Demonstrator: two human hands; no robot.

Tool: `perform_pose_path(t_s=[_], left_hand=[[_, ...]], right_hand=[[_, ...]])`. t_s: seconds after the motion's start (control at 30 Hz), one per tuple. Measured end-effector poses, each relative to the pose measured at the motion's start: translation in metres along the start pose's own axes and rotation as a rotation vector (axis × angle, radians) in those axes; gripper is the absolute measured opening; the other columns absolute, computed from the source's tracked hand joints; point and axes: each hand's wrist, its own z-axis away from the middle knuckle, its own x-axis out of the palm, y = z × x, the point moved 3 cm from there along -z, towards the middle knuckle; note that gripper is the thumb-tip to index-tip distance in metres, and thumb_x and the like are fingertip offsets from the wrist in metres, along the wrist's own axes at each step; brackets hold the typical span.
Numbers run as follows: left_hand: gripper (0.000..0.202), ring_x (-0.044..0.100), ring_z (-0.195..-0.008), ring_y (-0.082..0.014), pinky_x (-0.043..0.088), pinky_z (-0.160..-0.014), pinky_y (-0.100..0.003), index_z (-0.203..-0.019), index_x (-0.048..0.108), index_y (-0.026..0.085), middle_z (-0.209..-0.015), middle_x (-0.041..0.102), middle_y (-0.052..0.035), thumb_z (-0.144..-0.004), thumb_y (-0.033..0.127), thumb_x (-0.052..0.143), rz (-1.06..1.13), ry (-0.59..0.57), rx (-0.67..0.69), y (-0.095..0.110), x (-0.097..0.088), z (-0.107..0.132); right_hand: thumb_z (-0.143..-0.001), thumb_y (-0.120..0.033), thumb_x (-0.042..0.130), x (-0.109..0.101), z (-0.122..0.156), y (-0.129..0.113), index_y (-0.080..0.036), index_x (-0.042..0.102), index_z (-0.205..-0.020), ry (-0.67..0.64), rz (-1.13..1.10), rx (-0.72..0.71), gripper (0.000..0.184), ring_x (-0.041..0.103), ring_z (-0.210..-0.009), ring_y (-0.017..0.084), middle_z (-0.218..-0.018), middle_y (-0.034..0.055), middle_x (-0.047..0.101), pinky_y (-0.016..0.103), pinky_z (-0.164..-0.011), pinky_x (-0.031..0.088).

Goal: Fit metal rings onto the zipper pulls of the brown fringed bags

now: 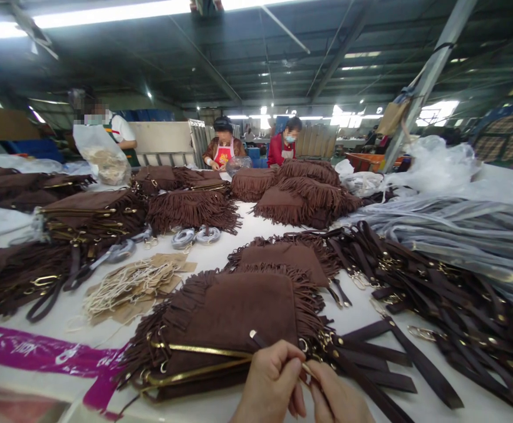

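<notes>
A brown fringed bag (pixel 251 308) lies in front of me, its gold zipper (pixel 207 351) running along the near edge. At its lower right corner, my left hand (pixel 271 382) is closed in a pinch. My right hand (pixel 335 392) is closed too, its fingertips meeting the left ones. A small, thin piece shows between the fingertips, but I cannot make out what it is. Just beyond the fingers, metal clasps and dark brown straps (pixel 371 351) spread to the right of the bag. Another fringed bag (pixel 278 261) lies right behind it.
Paper tags with white strings (pixel 133 288) lie at left, above purple tape (pixel 40 349). Stacked fringed bags (pixel 300 197) stand farther back. A heap of brown straps (pixel 441 294) and plastic-wrapped strips (pixel 454 235) cover the right side. Several people work beyond the table.
</notes>
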Motion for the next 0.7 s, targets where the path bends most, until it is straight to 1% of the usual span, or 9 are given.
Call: perform_pose_path(t_s=[0.07,0.13,0.2,0.3,0.43,0.5,0.57,0.63,0.7], left_hand=[[0.019,0.038,-0.027,-0.0061,0.028,-0.030,-0.015,-0.069,0.053,0.015,-0.037,0.043,0.0062,-0.067,0.032,0.047,-0.071,0.037,-0.033,0.003,0.002,-0.001],[0.017,0.038,-0.026,-0.0050,0.023,-0.027,-0.014,-0.067,0.054,0.014,-0.044,0.049,0.0037,-0.064,0.028,0.044,-0.125,0.073,-0.061,0.006,0.004,-0.002],[0.018,0.037,-0.025,-0.0040,0.020,-0.024,-0.014,-0.066,0.054,0.014,-0.052,0.055,0.0013,-0.062,0.027,0.043,-0.131,0.098,-0.081,0.009,0.004,-0.003],[0.019,0.038,-0.024,-0.0049,0.018,-0.023,-0.015,-0.067,0.053,0.014,-0.053,0.056,0.0004,-0.060,0.028,0.042,-0.094,0.097,-0.124,0.009,0.006,-0.003],[0.017,0.039,-0.023,-0.0072,0.017,-0.023,-0.016,-0.065,0.051,0.015,-0.049,0.053,0.0019,-0.060,0.029,0.044,-0.050,0.117,-0.138,0.005,0.010,-0.006],[0.015,0.039,-0.024,-0.0080,0.019,-0.024,-0.017,-0.065,0.051,0.016,-0.046,0.051,0.0033,-0.063,0.030,0.045,-0.059,0.130,-0.130,0.002,0.011,-0.006],[0.016,0.040,-0.025,-0.0088,0.021,-0.025,-0.018,-0.066,0.053,0.016,-0.043,0.048,0.0047,-0.069,0.030,0.046,-0.138,0.115,-0.120,0.002,0.011,-0.004],[0.021,0.047,-0.032,-0.0105,0.029,-0.031,-0.019,-0.070,0.057,0.017,-0.046,0.051,0.0028,-0.077,0.031,0.044,-0.312,0.125,-0.015,0.008,0.006,0.000],[0.022,0.058,-0.052,-0.0145,0.042,-0.047,-0.023,-0.081,0.061,0.017,-0.061,0.061,-0.0030,-0.082,0.029,0.043,-0.566,0.196,0.244,0.019,-0.002,0.005]], right_hand=[[-0.091,-0.020,0.026,0.001,0.004,0.003,-0.018,0.045,-0.111,0.052,0.052,0.033,0.028,0.066,-0.063,0.014,-0.081,0.0063,0.067,0.019,-0.055,0.053],[-0.092,-0.022,0.027,0.002,0.007,0.004,-0.015,0.043,-0.116,0.023,0.103,0.016,0.030,0.067,-0.067,0.015,-0.087,0.0096,0.068,0.020,-0.056,0.054],[-0.090,-0.019,0.031,0.002,0.008,0.004,-0.011,0.042,-0.117,-0.011,0.153,-0.049,0.030,0.067,-0.067,0.016,-0.085,0.0113,0.067,0.020,-0.055,0.054],[-0.087,-0.014,0.034,0.003,0.009,0.003,-0.009,0.043,-0.114,0.014,0.227,-0.113,0.029,0.066,-0.064,0.017,-0.079,0.0120,0.067,0.020,-0.053,0.053],[-0.085,-0.013,0.032,0.011,0.012,0.004,-0.012,0.046,-0.105,0.090,0.201,-0.033,0.025,0.064,-0.059,0.017,-0.071,0.0085,0.064,0.022,-0.048,0.051],[-0.084,-0.012,0.031,0.015,0.015,0.005,-0.013,0.048,-0.101,0.119,0.169,0.027,0.024,0.063,-0.057,0.016,-0.070,0.0072,0.064,0.023,-0.048,0.050],[-0.083,-0.012,0.031,0.016,0.017,0.006,-0.014,0.048,-0.099,0.137,0.160,0.059,0.024,0.063,-0.056,0.016,-0.070,0.0063,0.063,0.023,-0.048,0.050],[-0.084,-0.014,0.030,0.013,0.017,0.008,-0.016,0.048,-0.099,0.137,0.158,0.084,0.023,0.063,-0.055,0.016,-0.070,0.0053,0.063,0.023,-0.048,0.050],[-0.086,-0.015,0.029,0.007,0.015,0.011,-0.017,0.046,-0.100,0.117,0.156,0.122,0.022,0.063,-0.055,0.016,-0.071,0.0047,0.063,0.023,-0.048,0.050]])
